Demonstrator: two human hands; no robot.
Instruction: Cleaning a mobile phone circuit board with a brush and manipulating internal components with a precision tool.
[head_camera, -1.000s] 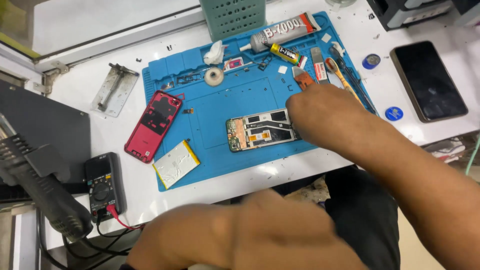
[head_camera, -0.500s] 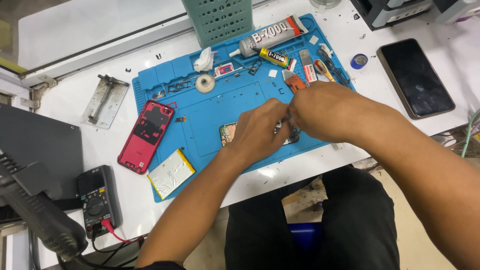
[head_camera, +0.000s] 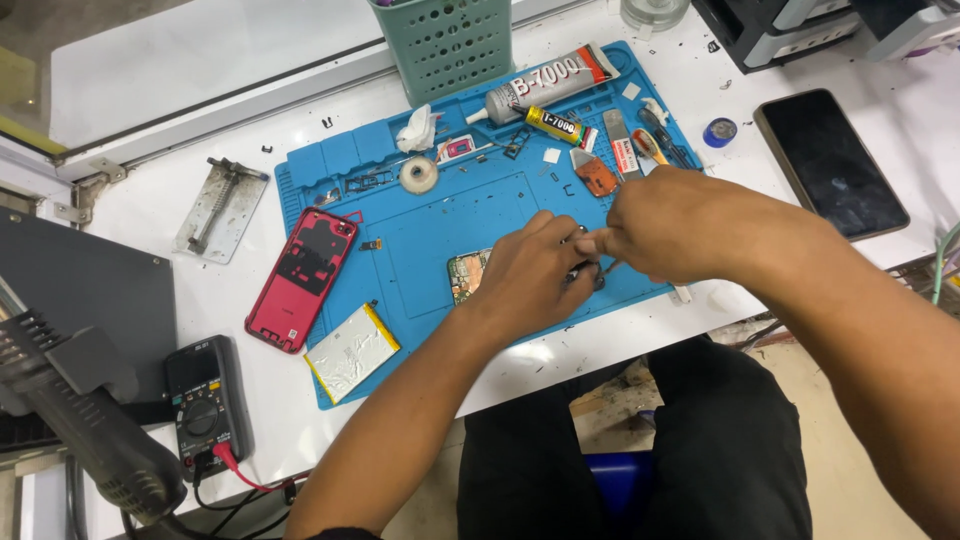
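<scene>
Nearest the person's lap, at the bench's front edge, a black heat gun (head_camera: 85, 440) hangs in on the left, and beside it sits a dark multimeter (head_camera: 205, 405) with a red lead plugged in. Just past that, on the front corner of the blue work mat (head_camera: 440, 215), lies a silvery flat battery (head_camera: 350, 352), and next to it a red phone back cover (head_camera: 302, 280), inside facing up.

Now the hands: both are over the opened phone (head_camera: 467, 275), which lies on the mat's front middle, only its left end with a green board showing. The left hand (head_camera: 530, 280) is laid across it, fingers curled down onto the body, pinning it. The right hand (head_camera: 680, 225) meets it from the right, fingertips pinched together over the phone; whether a tool is in that pinch, I cannot tell from here.

Further back on the mat: a small roll of tape (head_camera: 418, 175), a crumpled white tissue (head_camera: 417, 128), an orange pick (head_camera: 597, 175), a large glue tube (head_camera: 545, 85) and a small yellow one (head_camera: 556, 125). Off to the right, a dark phone (head_camera: 830, 165) rests face up on the white table (head_camera: 200, 60). At the far edge stands a green perforated basket (head_camera: 445, 40), and left of the mat a metal clamp plate (head_camera: 220, 205).
</scene>
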